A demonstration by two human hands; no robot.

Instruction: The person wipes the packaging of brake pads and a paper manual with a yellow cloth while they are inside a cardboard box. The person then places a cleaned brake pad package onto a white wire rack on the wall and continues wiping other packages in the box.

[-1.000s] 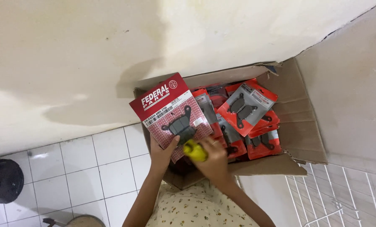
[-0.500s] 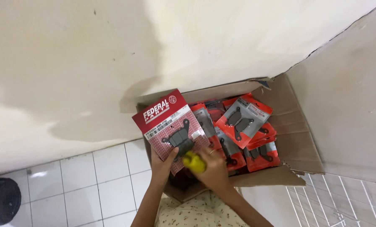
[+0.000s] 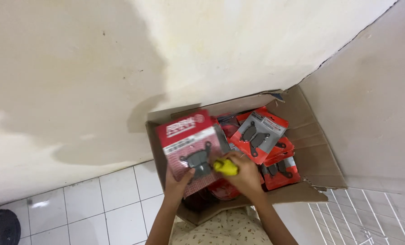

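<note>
Red blister pack (image 3: 191, 149) gripped upright by left hand (image 3: 179, 182); right hand (image 3: 243, 170) closed around yellow tool (image 3: 225, 167), apparently marker.

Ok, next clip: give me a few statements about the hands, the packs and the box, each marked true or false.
1. The left hand holds up a red pack with dark parts under clear plastic. True.
2. The right hand is empty. False: it grips a small yellow object held against the pack.
3. The cardboard box is closed. False: its flaps are open, and more red packs lie inside.
4. The box stands in a corner where two walls meet. True.
5. The floor is wooden. False: it is white tile.
</note>
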